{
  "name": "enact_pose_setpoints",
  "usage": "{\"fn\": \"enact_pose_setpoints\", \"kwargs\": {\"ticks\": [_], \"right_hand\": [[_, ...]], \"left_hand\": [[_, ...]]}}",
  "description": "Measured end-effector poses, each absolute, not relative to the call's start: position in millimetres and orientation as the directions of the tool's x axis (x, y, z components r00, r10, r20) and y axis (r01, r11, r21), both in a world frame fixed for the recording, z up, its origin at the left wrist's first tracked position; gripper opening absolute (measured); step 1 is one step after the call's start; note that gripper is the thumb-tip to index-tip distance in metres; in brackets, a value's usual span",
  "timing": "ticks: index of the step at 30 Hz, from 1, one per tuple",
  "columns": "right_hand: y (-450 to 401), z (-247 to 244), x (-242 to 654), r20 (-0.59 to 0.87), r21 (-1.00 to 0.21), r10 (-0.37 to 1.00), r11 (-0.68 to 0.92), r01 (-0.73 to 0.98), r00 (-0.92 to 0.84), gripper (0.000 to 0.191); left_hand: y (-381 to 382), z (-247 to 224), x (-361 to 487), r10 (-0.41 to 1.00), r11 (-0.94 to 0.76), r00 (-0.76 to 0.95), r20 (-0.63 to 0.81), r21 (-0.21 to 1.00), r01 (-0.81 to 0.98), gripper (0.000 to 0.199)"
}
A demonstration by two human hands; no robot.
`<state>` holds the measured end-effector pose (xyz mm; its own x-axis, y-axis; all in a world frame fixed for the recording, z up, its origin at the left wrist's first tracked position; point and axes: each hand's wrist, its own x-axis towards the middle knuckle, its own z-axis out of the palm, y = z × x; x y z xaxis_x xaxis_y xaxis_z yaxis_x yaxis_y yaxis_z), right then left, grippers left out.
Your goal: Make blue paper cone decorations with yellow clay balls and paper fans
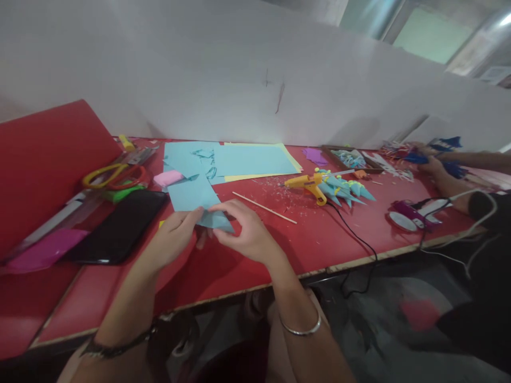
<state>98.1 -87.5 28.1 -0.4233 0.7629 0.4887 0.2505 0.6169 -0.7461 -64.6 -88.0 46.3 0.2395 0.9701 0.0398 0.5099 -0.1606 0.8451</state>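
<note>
Fingers of the left hand and right hand pinch blue paper. A stick lies nearby — on the red tabletop.

The left forearm slanted from the near left toward the far right; the right forearm slanted from the near right toward the far left. The left hand lay just beside the right hand, bent in a grip, its back visible. The right thumb and right index finger curved leftward in an arch, the thumb nearer.
</note>
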Motion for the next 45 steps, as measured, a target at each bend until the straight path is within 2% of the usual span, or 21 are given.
{"fn": "enact_pose_setpoints", "kwargs": {"ticks": [8,14,17,21,26,29,33,42,45], "right_hand": [[-82.4,23.8,98.6,0.513,-0.766,0.793,0.595,0.242,-0.327,0.011],[-80.6,21.0,97.8,0.511,-0.828,0.835,0.542,0.144,-0.202,0.002],[-80.3,20.6,98.9,0.456,-0.872,0.865,0.481,0.092,-0.207,0.005],[-81.0,23.0,99.8,0.371,-0.919,0.884,0.393,0.025,-0.285,0.009],[-80.7,22.5,98.8,0.289,-0.955,0.943,0.296,0.017,-0.167,0.018],[-79.5,20.6,97.8,0.295,-0.952,0.946,0.302,0.04,-0.132,0.02],[-77.8,18.0,95.8,0.315,-0.949,0.939,0.31,-0.057,-0.135,0.015],[-77.0,15.4,95.5,0.306,-0.951,0.944,0.3,-0.072,-0.119,0.027],[-76.9,14.7,96.1,0.238,-0.97,0.961,0.228,-0.085,-0.141,0.032]], "left_hand": [[-86.3,42.5,-66.1,0.961,-0.121,0.273,-0.037,0.832,0.541,0.049],[-83.9,42.3,-67.1,0.965,-0.25,0.212,0.154,0.782,0.571,0.041],[-84.0,42.5,-67.1,0.943,-0.312,0.285,0.169,0.744,0.591,0.045],[-84.4,42.0,-65.8,0.937,-0.308,0.325,0.123,0.732,0.608,0.045],[-85.5,40.5,-64.9,0.938,-0.29,0.335,0.09,0.734,0.614,0.045],[-86.7,40.5,-63.4,0.933,-0.306,0.343,0.111,0.747,0.59,0.047],[-86.3,40.4,-61.1,0.922,-0.324,0.373,0.106,0.737,0.593,0.044],[-85.5,42.3,-59.7,0.944,-0.285,0.315,0.094,0.715,0.639,0.044],[-86.3,42.7,-60.3,0.952,-0.277,0.289,0.103,0.695,0.664,0.044]]}}
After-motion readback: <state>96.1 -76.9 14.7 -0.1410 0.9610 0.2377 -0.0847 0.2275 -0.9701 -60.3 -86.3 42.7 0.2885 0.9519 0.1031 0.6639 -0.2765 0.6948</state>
